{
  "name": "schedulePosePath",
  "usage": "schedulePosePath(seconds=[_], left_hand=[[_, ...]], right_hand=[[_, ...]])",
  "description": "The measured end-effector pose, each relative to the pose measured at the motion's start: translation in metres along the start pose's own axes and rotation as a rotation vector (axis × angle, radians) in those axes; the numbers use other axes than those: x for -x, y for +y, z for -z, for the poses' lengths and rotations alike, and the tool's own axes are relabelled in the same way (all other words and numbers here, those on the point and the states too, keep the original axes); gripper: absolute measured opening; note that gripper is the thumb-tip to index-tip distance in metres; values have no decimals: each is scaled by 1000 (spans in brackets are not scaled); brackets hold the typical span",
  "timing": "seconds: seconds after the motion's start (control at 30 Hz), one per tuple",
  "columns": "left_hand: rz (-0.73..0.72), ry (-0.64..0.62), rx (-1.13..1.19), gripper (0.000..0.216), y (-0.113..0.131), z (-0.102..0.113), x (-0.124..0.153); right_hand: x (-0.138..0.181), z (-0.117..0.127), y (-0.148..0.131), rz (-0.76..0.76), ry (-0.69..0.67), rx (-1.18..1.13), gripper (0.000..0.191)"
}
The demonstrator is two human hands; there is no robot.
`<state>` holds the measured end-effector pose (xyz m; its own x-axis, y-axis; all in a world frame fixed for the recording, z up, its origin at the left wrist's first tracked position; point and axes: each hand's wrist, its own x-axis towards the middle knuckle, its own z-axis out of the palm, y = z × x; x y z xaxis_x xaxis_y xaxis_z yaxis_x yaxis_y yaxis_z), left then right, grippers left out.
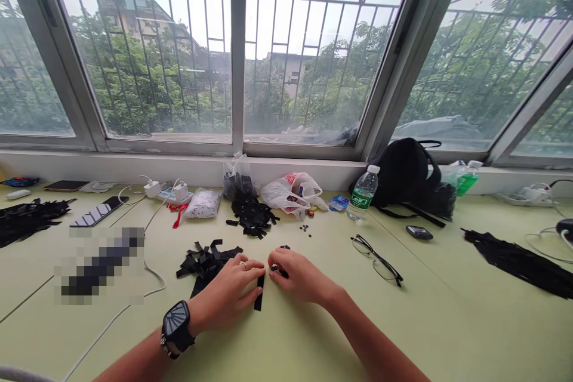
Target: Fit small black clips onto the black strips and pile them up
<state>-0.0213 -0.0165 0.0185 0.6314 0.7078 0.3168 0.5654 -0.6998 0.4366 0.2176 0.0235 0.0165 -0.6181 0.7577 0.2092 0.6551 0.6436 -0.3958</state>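
Left hand (233,292) and right hand (301,277) meet on black strip (259,299); grip hidden.

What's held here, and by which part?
A black strip: fingers of the left hand grip its upper part; the right hand pinches a small black piece beside it.

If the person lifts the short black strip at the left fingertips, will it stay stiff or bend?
The black strip looks thin and flat, so it is probably light and bends easily. The strips in the pile beside the left hand curl and overlap, suggesting floppy material.
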Motion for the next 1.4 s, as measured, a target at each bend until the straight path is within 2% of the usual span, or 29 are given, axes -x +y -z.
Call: schedulePosePath(seconds=[1.4], left_hand=[[20, 5, 19, 35, 1, 0, 0]], right_hand=[[0, 0, 1, 3, 3, -18, 6]])
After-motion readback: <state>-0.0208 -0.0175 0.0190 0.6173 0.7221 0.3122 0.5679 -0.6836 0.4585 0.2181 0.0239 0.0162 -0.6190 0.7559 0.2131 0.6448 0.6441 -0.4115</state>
